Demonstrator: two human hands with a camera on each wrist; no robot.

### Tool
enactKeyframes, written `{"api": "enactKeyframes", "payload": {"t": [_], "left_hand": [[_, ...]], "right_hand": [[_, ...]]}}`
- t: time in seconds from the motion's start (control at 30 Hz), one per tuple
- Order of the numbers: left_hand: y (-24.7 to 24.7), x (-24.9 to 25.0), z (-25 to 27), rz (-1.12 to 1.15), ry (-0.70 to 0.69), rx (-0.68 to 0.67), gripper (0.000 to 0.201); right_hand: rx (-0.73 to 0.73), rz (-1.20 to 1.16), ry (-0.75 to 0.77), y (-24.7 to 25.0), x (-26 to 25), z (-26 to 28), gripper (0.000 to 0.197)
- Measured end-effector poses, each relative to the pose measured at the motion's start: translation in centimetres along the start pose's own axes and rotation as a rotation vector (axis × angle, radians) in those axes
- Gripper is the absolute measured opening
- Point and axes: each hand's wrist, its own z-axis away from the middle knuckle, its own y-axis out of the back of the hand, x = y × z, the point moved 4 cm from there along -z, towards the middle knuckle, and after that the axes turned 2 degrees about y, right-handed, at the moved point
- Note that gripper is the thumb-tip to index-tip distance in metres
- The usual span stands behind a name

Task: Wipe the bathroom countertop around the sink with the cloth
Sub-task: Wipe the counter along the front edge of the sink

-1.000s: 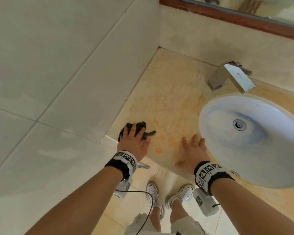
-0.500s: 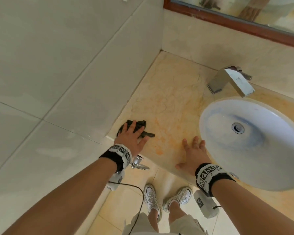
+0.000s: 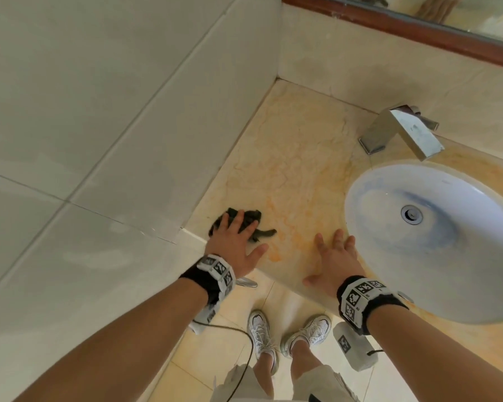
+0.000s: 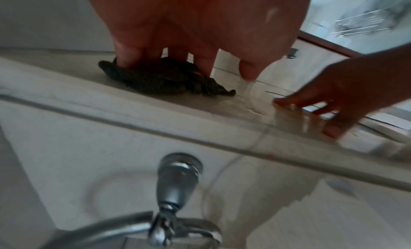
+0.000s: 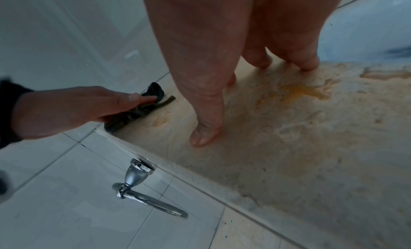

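Cloth [image 3: 244, 224], dark and bunched, lies at the counter's [image 3: 296, 158] front left corner, close to the tiled side wall [image 3: 128, 111]. The left hand [image 3: 234, 245] presses it flat with straight, spread fingers; nothing is gripped. The left wrist view shows what the head view hides: the fingertips [image 4: 124, 59] dig into the cloth's far edge, and a twisted tail of the cloth [image 4: 220, 91] pokes out toward the right hand [image 4: 347, 98].

The right hand [image 3: 336, 259] rests flat and relaxed on the counter's front edge, between the cloth and the sink [image 3: 436, 245], holding nothing. Only the right wrist view shows its fingertips [image 5: 205, 135] touching the stone, with orange stains [image 5: 300, 92] on the surface just beyond them.

The head view alone takes in the faucet [image 3: 404, 132] at the back edge behind the sink, and the mirror's wooden frame [image 3: 404, 27] above the back wall. Both wrist views show a chrome ring holder [image 5: 142, 191] fixed under the counter's front edge; from the head it is nearly hidden by the left wrist.
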Motion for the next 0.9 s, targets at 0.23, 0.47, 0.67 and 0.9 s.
{"api": "enactKeyframes", "payload": {"t": [0.23, 0.47, 0.67, 0.9], "left_hand": [[-0.7, -0.1, -0.2, 0.029, -0.046, 0.002, 0.070], [4.2, -0.5, -8.6, 0.145, 0.078, 0.087, 0.057], [5.8, 2.4, -10.8, 0.132, 0.022, 0.036, 0.050], [1.6, 4.4, -3.8, 0.018, -0.142, -0.029, 0.054]], "right_hand": [[0.006, 0.000, -0.002, 0.1, 0.1, 0.0, 0.112], [-0.003, -0.006, -0.008, 0.2, 0.1, -0.1, 0.111], [-0.004, -0.010, -0.012, 0.2, 0.0, -0.3, 0.110], [-0.009, -0.012, -0.016, 0.2, 0.0, -0.1, 0.110]]}}
